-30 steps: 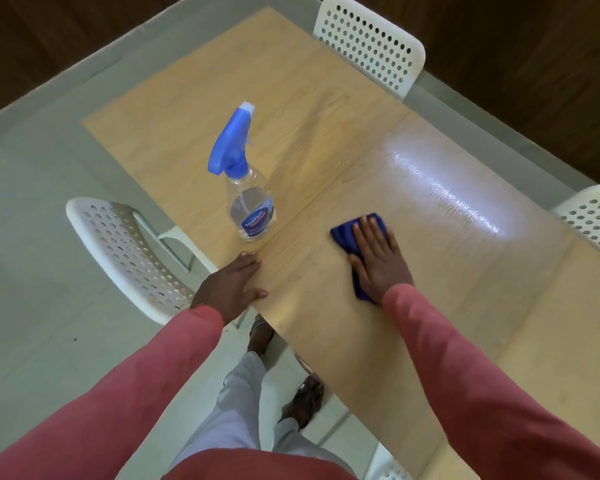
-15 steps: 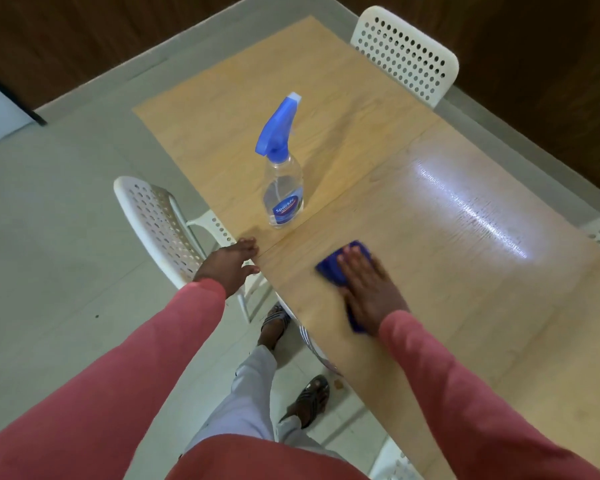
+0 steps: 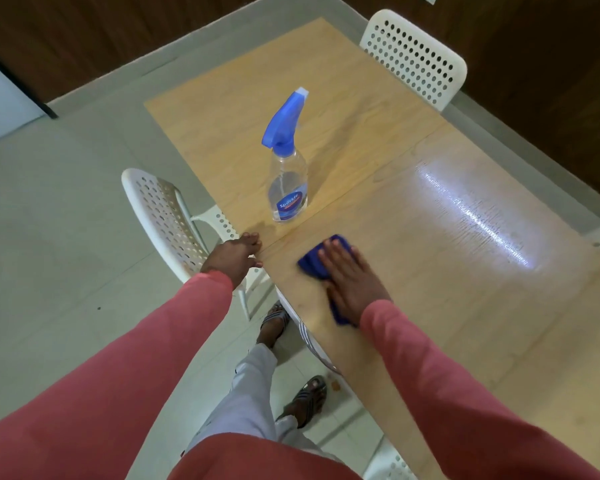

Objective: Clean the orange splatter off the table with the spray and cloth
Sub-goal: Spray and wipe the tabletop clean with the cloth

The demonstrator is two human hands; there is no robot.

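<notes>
Both hands sit at the near-left edge of the bench, each at the end of a pink-sleeved arm that rises from the bottom of the frame. Coming up from the lower right, the right hand lies palm down with its fingers straight and close together, pressing flat on the blue cloth; the cloth shows past the fingertips toward the frame's centre and again as a small fold beside the wrist. From the lower left, the left hand meets the bench edge with loosely bent fingers resting on the rim and its thumb below the edge, holding nothing.

Just above the left hand stands the spray bottle, upright and apart from both hands, its blue trigger head toward the top of the frame; a seam in the wood runs from beside its base up to the right. Bare wood spreads to the right of the cloth, where a bright band of glare lies across the surface. I cannot make out an orange splatter on the wood.

At centre left a white perforated chair stands against the bench edge, touching the left wrist area, and another chair sits at the upper right. Pale floor tiles fill the left side of the frame
</notes>
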